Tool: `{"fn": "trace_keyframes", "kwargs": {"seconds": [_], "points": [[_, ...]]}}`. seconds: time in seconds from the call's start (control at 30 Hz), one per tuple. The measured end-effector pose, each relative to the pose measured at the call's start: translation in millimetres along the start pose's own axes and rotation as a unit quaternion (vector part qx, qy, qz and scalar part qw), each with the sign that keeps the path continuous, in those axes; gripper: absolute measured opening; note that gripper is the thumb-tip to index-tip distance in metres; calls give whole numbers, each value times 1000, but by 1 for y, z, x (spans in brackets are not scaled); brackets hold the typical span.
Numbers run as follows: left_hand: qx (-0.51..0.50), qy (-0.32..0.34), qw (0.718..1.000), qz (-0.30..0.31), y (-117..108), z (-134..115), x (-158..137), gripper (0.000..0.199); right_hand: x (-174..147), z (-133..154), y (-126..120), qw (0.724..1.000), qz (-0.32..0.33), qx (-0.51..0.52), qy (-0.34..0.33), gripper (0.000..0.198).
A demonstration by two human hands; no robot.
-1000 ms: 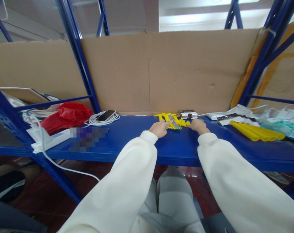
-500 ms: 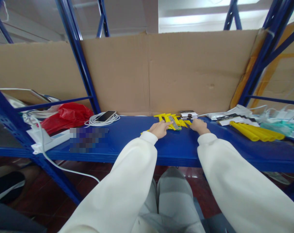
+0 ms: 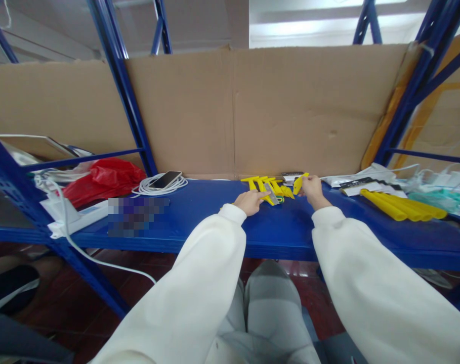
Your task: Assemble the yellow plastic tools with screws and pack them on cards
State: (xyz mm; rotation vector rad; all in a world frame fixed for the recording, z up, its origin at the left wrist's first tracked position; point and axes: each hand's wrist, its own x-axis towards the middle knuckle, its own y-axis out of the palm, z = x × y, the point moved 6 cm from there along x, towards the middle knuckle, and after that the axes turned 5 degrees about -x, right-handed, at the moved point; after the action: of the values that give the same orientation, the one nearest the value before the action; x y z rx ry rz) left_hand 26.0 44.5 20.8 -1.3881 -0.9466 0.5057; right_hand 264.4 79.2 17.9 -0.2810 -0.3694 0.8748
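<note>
My left hand (image 3: 248, 202) is closed around a yellow-handled scraper (image 3: 272, 194) with a flat grey metal blade pointing right. Most of its handle is hidden under my fingers. My right hand (image 3: 313, 191) pinches a small flat yellow piece (image 3: 298, 184), raised a little above the blue shelf. Between and behind my hands lie several yellow tools with T-shaped ends (image 3: 258, 182). Some small pointed yellow pieces (image 3: 288, 192) rest to the right of the blade.
Black-and-white packets (image 3: 293, 178) lie against the cardboard wall (image 3: 290, 111). Yellow tubes (image 3: 402, 206) are on the right, near a green bag (image 3: 438, 199). A phone (image 3: 166, 180) on coiled white cable, a red bag (image 3: 108, 179) and a power strip (image 3: 87, 218) sit left.
My right hand has lifted a small flat yellow piece from the pile, rising slightly and turning it upright. The left hand stays in place on the scraper.
</note>
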Motion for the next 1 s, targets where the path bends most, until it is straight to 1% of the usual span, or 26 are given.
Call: {"fn": "trace_keyframes", "kwargs": {"seconds": [0.1,0.2,0.3,0.4,0.47,0.6,0.67,0.7,1.0], "points": [[-3,4,1000,4,1,0,0,50,-5,-5,14,989,90,102,63,21],[-7,5,1000,4,2,1,1,52,-15,-1,26,962,185,174,98,18],[-8,-5,1000,7,4,3,2,57,-23,9,33,941,254,207,82,17],[-6,-24,1000,16,6,4,3,68,-30,16,38,934,290,201,53,13],[-4,-32,999,21,6,5,3,73,-33,18,41,939,295,172,30,12],[-8,-35,999,24,6,5,3,77,-40,24,42,963,254,61,-61,20],[-11,-33,999,22,6,4,3,78,-46,28,45,963,247,16,-103,24],[-12,-31,999,21,6,4,3,79,-48,29,47,963,246,4,-114,26],[-9,-34,999,15,6,3,3,79,-51,29,55,963,233,-15,-133,30]]}}
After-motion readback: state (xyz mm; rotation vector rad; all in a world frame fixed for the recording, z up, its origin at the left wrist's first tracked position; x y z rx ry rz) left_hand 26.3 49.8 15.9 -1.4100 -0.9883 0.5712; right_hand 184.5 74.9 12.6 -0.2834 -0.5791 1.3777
